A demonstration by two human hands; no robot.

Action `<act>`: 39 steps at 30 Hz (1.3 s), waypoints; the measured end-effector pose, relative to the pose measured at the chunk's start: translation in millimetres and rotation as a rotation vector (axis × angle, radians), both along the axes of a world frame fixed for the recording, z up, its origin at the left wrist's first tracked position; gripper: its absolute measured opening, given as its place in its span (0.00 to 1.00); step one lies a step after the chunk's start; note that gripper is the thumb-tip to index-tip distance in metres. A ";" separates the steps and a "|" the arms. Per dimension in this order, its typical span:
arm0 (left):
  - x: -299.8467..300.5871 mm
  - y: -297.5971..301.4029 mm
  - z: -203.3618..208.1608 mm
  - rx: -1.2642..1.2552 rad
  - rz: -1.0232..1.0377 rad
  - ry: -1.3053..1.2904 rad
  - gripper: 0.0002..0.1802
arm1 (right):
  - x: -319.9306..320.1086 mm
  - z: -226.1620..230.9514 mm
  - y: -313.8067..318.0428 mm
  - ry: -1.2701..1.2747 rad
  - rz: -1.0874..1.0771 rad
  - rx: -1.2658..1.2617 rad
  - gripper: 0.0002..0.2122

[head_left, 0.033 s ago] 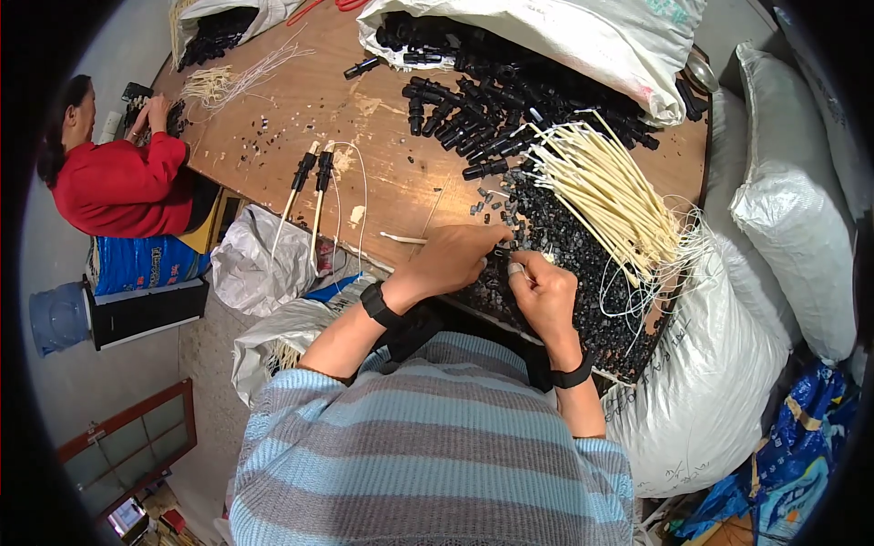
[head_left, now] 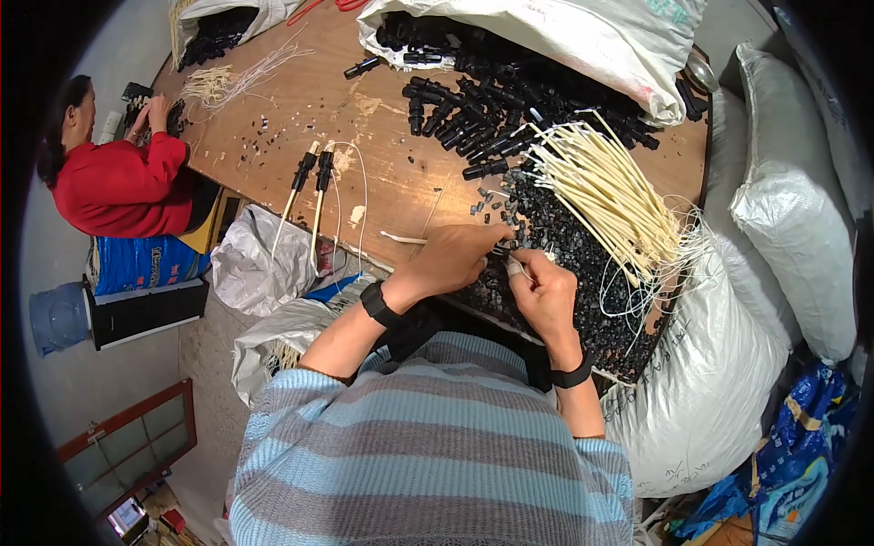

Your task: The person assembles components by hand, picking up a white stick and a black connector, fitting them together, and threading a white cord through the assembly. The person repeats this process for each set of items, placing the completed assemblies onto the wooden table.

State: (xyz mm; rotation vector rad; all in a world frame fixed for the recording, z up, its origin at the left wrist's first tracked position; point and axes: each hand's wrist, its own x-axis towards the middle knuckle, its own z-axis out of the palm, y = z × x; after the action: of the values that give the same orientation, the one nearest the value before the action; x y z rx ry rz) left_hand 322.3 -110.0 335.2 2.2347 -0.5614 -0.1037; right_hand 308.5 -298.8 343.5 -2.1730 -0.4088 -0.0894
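Observation:
Both hands meet over the table's near edge, fingertips almost touching. My left hand [head_left: 453,258] is closed, with a cream-coloured tube [head_left: 401,238] sticking out on its left side. My right hand [head_left: 546,293] is pinched, thumb against forefinger, beside the left fingertips. Whatever sits in that pinch is too small and hidden to name. Under and right of the hands spreads a heap of small black pieces [head_left: 628,341]. On it, to the right, lies a bundle of cream tubes [head_left: 605,196] with thin white cords.
Black plastic connectors [head_left: 469,118] spill from a white sack [head_left: 546,41] at the back. Two connectors fitted with cream tubes [head_left: 314,173] lie at the left edge. A co-worker in red [head_left: 123,187] sits at far left. Full white sacks [head_left: 792,209] stand on the right.
My right thumb and forefinger have shifted slightly at the fingertips. My left hand stays nearly in place.

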 end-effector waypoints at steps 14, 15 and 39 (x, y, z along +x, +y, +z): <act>12.0 4.4 24.7 -0.270 -0.107 0.303 0.30 | -0.1 4.0 1.3 -0.005 0.068 -0.068 0.06; 13.2 5.3 19.9 -0.241 -0.052 0.084 0.25 | 0.3 3.8 1.7 -0.007 0.067 -0.068 0.06; 65.7 30.2 -54.5 -0.055 0.296 -0.140 0.13 | -0.3 -16.6 -20.4 0.430 -0.221 0.228 0.05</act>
State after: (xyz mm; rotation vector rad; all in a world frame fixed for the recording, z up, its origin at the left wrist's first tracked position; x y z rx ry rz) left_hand 388.0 -79.8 280.7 2.2565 -0.2973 0.2185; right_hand 308.2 -319.2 326.9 -1.9361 0.0845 0.1987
